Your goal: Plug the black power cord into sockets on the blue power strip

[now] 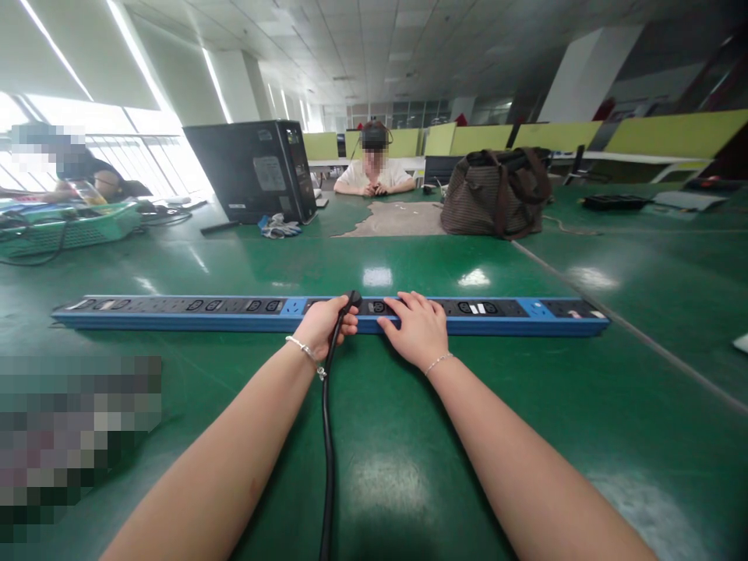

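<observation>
A long blue power strip (175, 322) with a black socket face lies across the green table. My left hand (321, 323) is closed around a black power plug (354, 299), held at the strip's middle; whether its pins sit in a socket is hidden. From the plug a thick black cable (328, 452) runs down between my forearms and out at the bottom edge. Just right of it, my right hand (416, 326) rests on the strip with fingers spread over the sockets and thumb at its near edge. Nothing shows in that hand.
Beyond the strip stand a black computer case (257, 167), a crumpled work glove (279, 226) and a brown bag (496, 195). A green basket (87, 230) with cables is at the left. One person sits opposite, another at far left. The table surface (386, 483) is glossy.
</observation>
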{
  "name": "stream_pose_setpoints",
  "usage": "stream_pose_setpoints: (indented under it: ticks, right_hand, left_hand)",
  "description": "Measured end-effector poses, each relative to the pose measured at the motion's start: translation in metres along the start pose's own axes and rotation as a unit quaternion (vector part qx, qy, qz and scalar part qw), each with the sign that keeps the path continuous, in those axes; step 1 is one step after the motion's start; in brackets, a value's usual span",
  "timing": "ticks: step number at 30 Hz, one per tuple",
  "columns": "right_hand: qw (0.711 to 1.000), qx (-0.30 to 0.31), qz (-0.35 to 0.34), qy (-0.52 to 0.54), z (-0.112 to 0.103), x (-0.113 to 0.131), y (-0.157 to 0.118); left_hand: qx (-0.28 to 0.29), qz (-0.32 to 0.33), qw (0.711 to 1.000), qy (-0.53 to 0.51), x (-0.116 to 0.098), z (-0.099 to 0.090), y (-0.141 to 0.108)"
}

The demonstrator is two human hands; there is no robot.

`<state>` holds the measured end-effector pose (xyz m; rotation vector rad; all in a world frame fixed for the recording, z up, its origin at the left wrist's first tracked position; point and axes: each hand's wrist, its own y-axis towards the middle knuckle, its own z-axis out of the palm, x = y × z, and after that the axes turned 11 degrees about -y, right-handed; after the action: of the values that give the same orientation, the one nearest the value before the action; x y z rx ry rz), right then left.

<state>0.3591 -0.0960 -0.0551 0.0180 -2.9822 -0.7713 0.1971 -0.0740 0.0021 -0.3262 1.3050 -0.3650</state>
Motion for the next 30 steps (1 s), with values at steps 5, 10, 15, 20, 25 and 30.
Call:
stream_pose_setpoints:
  ticks: [5,10,15,20,25,30]
  right_hand:
    - [1.000,-0.006,-0.001,0.005,0.001,0.000,-0.001]
    - [1.000,-0.008,0.003,0.005,0.002,-0.001,0.000]
    - [0.998,-0.020,-0.052,0.033,-0.003,0.011,-0.001]
    - [0.982,0.009,-0.170,0.083,-0.006,0.029,-0.003]
    - [0.980,0.021,-0.168,0.104,-0.007,0.031,0.000]
    - [0.983,0.011,-0.154,0.099,-0.007,0.035,0.001]
  left_hand:
    - [-0.019,0.016,1.000,0.009,0.004,0.006,-0.002]
    - [-0.018,0.029,0.999,0.022,0.008,0.009,-0.002]
    - [-0.012,0.043,0.998,0.038,0.014,0.012,0.001]
    - [0.010,0.043,0.998,0.048,0.018,0.011,0.004]
    - [0.030,0.093,0.977,0.192,0.017,-0.005,0.010]
    - [-0.042,0.253,0.904,0.343,0.010,-0.027,0.020]
